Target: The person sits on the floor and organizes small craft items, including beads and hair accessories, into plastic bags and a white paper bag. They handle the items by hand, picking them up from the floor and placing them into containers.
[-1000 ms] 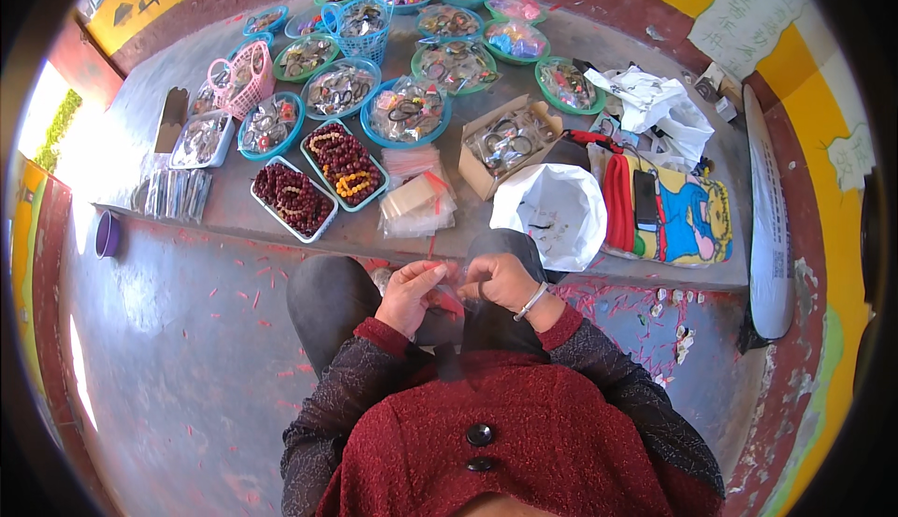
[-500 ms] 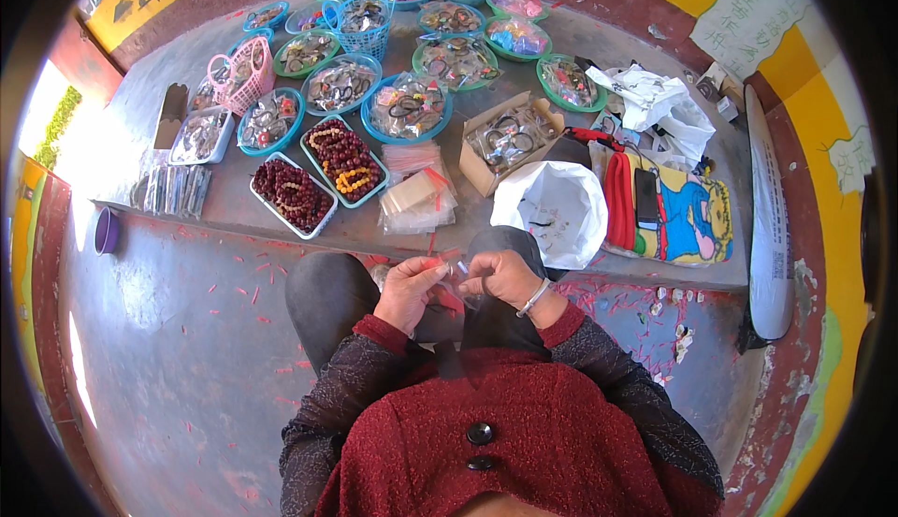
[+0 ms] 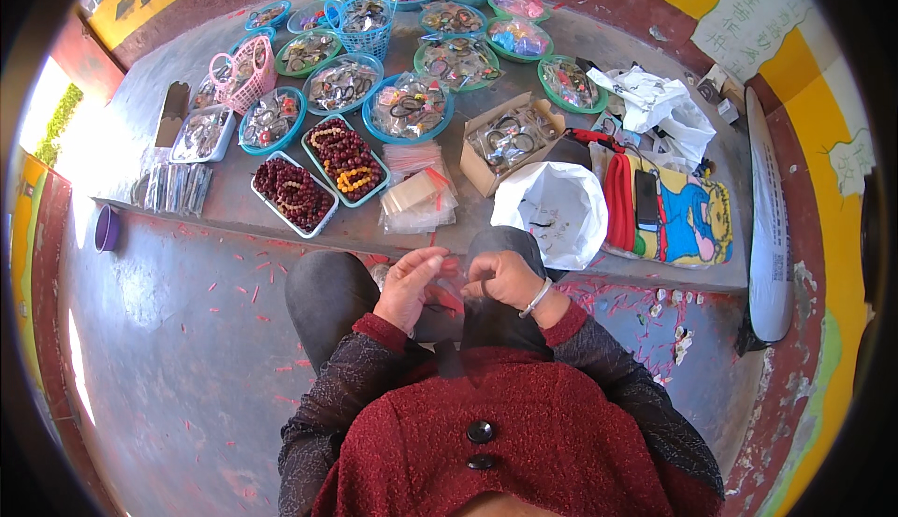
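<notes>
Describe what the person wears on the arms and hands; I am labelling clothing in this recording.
Both forearms are covered by dark, lacy patterned sleeves ending in dark red knitted cuffs, matching the red knitted top with dark buttons. The left hand is bare, with no ring or band visible. The right hand is bare too, with a pale bangle around its wrist.

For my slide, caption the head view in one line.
Seated person's left hand and right hand work a small clear bag beside trays of beads.
</notes>
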`<action>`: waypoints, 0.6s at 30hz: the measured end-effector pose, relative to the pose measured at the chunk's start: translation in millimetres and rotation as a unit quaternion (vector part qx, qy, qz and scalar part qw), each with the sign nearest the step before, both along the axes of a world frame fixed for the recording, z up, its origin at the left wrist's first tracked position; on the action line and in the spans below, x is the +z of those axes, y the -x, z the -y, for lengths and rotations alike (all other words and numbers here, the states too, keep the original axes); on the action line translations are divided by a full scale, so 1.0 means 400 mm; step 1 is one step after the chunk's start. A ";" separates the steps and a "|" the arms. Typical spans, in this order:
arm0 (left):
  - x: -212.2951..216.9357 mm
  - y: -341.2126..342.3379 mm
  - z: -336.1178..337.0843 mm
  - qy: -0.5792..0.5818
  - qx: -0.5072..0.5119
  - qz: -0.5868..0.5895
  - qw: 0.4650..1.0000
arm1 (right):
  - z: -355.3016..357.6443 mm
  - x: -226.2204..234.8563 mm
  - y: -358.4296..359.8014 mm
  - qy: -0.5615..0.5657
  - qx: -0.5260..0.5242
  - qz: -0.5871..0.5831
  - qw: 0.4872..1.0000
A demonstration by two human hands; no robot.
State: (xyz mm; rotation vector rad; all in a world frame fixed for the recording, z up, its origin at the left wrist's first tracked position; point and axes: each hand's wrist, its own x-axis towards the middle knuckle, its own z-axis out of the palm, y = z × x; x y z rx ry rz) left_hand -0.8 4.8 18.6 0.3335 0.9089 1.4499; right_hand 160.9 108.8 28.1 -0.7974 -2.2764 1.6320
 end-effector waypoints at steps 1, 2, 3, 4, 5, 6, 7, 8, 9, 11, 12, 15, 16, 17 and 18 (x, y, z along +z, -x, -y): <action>-0.007 0.002 -0.002 -0.002 0.022 -0.004 1.000 | 0.000 0.002 -0.005 -0.108 -0.003 -0.005 0.994; -0.015 0.004 -0.003 -0.005 0.045 -0.008 0.999 | 0.000 0.006 -0.008 -0.214 -0.006 -0.011 0.977; -0.025 0.011 -0.002 -0.003 0.045 -0.012 0.999 | 0.003 0.015 -0.007 -0.296 -0.020 -0.014 0.955; -0.037 0.021 0.002 -0.001 0.045 -0.016 0.999 | 0.007 0.029 -0.006 -0.376 -0.034 -0.018 0.926; -0.041 0.027 0.005 0.001 0.045 -0.020 0.999 | 0.009 0.038 -0.006 -0.453 -0.047 -0.021 0.890; -0.032 0.023 0.005 0.002 0.030 -0.011 0.999 | 0.010 0.041 -0.008 -0.502 -0.031 0.000 0.864; -0.015 0.019 0.006 0.004 0.016 -0.002 1.000 | 0.011 0.043 -0.010 -0.550 -0.014 0.021 0.835; -0.006 0.016 0.006 0.005 0.001 0.008 1.000 | 0.011 0.044 -0.011 -0.595 0.003 0.042 0.802; -0.011 0.018 0.005 0.008 -0.014 0.007 1.000 | 0.013 0.042 -0.010 -0.599 0.003 0.043 0.799; -0.026 0.025 0.003 0.015 -0.043 0.006 0.999 | 0.018 0.031 -0.006 -0.608 0.003 0.045 0.793; -0.025 0.026 0.003 0.019 -0.057 0.006 0.998 | 0.020 0.025 -0.006 -0.609 0.002 0.048 0.792; -0.024 0.024 0.004 0.031 -0.086 0.001 0.996 | 0.028 0.013 -0.002 -0.607 -0.003 0.042 0.794; -0.027 0.022 0.004 0.034 -0.090 -0.004 0.995 | 0.031 0.012 0.003 -0.602 -0.006 0.030 0.798; -0.030 0.020 0.005 0.037 -0.093 -0.009 0.995 | 0.034 0.011 0.006 -0.596 -0.009 0.018 0.802; -0.037 0.018 0.004 0.045 -0.089 -0.021 0.995 | 0.036 0.009 0.008 -0.603 -0.002 0.024 0.798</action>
